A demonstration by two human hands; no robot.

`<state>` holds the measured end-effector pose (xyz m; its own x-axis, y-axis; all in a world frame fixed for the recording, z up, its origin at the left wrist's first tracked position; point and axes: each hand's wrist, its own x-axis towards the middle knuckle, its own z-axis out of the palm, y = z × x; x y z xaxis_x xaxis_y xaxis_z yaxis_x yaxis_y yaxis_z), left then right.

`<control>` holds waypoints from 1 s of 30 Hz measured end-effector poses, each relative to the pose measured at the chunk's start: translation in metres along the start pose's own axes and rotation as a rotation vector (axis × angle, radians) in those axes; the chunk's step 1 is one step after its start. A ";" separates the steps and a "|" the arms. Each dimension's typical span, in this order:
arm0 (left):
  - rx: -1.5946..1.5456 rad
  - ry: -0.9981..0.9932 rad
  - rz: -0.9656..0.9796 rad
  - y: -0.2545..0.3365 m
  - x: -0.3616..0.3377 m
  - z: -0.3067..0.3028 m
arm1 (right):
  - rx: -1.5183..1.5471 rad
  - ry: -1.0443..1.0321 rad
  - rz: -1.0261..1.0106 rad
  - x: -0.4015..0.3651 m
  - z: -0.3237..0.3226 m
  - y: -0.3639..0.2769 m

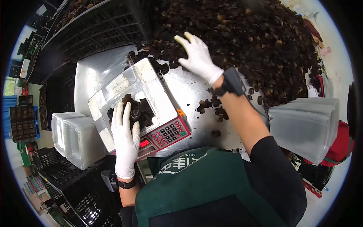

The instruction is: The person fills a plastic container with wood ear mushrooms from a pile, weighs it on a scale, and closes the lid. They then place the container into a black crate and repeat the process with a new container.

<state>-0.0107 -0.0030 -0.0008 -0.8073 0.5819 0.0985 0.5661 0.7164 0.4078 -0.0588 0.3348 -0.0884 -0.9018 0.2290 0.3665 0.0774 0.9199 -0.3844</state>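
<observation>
A red and white digital scale (162,102) with a keypad and lit red display stands on the metal table (185,87). On its plate lies a clear plastic box (153,102) with its hinged lid folded back, holding dark wood ear mushrooms (141,113). My left hand (126,140), in a white glove, rests over the box with fingers stretched out, touching the mushrooms. My right hand (198,56), also gloved, hovers at the near edge of a large heap of wood ear mushrooms (242,38). Its fingers are spread and nothing shows in them.
Stacked clear boxes stand at the left (77,140), and another nested stack (304,126) stands at the right. A black crate (94,34) sits at the upper left. Loose mushrooms (219,111) lie on the table under my right forearm. More black crates (81,200) stand at the lower left.
</observation>
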 end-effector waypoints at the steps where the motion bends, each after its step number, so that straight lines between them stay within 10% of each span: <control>1: -0.001 0.007 -0.018 0.001 0.001 0.002 | -0.108 -0.099 0.038 0.010 0.006 0.013; 9: -0.012 0.001 -0.067 0.024 0.008 0.012 | -0.163 -0.419 -0.140 0.032 0.028 0.021; 13: 0.001 -0.009 -0.058 0.028 0.009 0.014 | -0.039 -0.163 -0.157 0.014 0.009 0.051; 16: -0.005 -0.016 -0.080 0.029 0.007 0.013 | 0.016 0.048 -0.045 0.006 -0.016 0.068; 20: -0.019 -0.017 -0.095 0.032 0.009 0.010 | -0.214 -0.200 0.439 0.016 -0.037 0.095; 26: -0.131 0.032 -0.144 0.034 0.006 0.008 | -0.111 0.034 -0.076 0.027 -0.020 0.071; 30: -0.135 0.056 -0.149 0.036 0.005 0.009 | -0.106 -0.193 -0.222 0.032 0.030 0.021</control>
<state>0.0068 0.0293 0.0059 -0.8906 0.4482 0.0771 0.4153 0.7326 0.5392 -0.0985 0.3522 -0.1102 -0.9649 -0.0370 0.2599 -0.0961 0.9711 -0.2184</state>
